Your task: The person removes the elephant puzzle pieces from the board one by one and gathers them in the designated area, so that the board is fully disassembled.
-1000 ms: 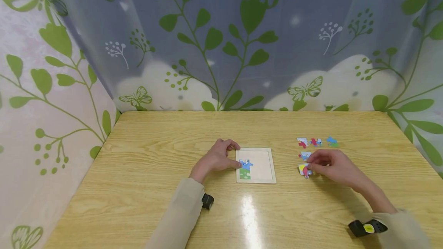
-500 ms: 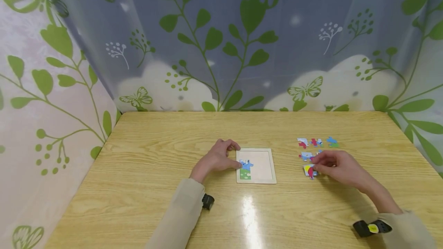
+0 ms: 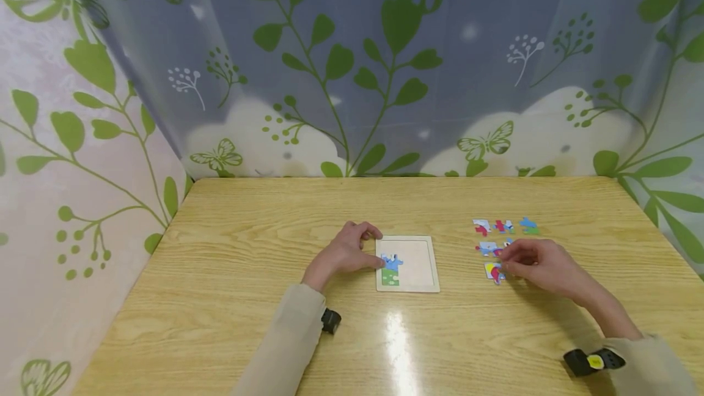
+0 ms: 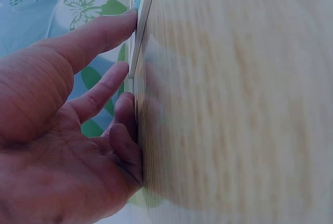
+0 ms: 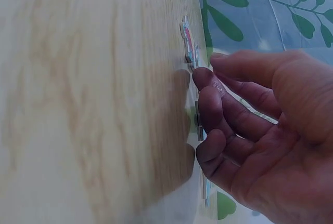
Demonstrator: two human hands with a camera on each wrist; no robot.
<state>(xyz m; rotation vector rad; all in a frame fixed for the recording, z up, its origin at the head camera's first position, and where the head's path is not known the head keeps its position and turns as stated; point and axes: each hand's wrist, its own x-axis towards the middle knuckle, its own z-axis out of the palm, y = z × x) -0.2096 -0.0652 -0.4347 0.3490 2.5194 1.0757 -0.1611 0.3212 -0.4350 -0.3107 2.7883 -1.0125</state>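
My left hand point(image 3: 346, 249) rests at the left side of a square puzzle board point(image 3: 436, 264). Its thumb point(image 4: 117, 29) touches the board's edge, and the extended index finger point(image 4: 106, 89) reaches its corner. Joined blue and green puzzle pieces point(image 3: 390, 274) lie along the board's left inner side. My right hand point(image 3: 541, 264) is low over the table with its fingers loosely bent. Its fingertips are at the right edge of a yellow-and-red puzzle piece point(image 3: 493, 271), which lies flat; in the right wrist view the thumb point(image 5: 250, 65) stands off that piece.
Several other loose pieces lie in rows behind: a white-and-red piece point(image 3: 481, 225), a red-and-white piece point(image 3: 503, 225), a blue-and-green piece point(image 3: 528, 225) and a pale blue piece point(image 3: 486, 248). The wooden table point(image 3: 247, 219) meets a leaf-patterned curtain point(image 3: 352, 109) at the back.
My right hand has shifted slightly right, and the yellow-and-red piece has slid right with it, mostly during the first half second. My left hand and the board stay put.
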